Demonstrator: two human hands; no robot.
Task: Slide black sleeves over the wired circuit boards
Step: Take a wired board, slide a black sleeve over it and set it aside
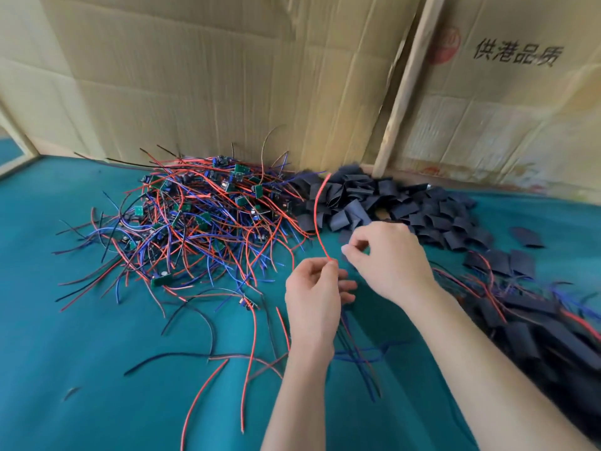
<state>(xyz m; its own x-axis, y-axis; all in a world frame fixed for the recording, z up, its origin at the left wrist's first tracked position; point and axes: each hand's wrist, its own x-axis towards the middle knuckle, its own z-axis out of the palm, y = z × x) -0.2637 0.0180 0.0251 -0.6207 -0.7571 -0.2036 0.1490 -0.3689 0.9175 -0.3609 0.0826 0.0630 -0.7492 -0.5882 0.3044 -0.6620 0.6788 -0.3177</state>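
A tangled heap of small green circuit boards [201, 206] with red, blue and black wires lies on the teal cloth at the back centre. To its right sits a pile of flat black sleeves [390, 203]. My left hand [313, 294] pinches a red wire [317, 209] that arcs up over the sleeves; blue and black wires hang below the hand. Whatever else the left hand holds is hidden. My right hand [387, 255] hovers just right of it, thumb and forefinger curled close together at the wire; it is unclear whether they hold anything.
Boards covered by sleeves, with wires sticking out, lie heaped at the right edge [533, 323]. Loose wires [250, 346] are scattered on the teal cloth [81, 320] in front. Cardboard walls [211, 76] and a wooden post [406, 86] close off the back.
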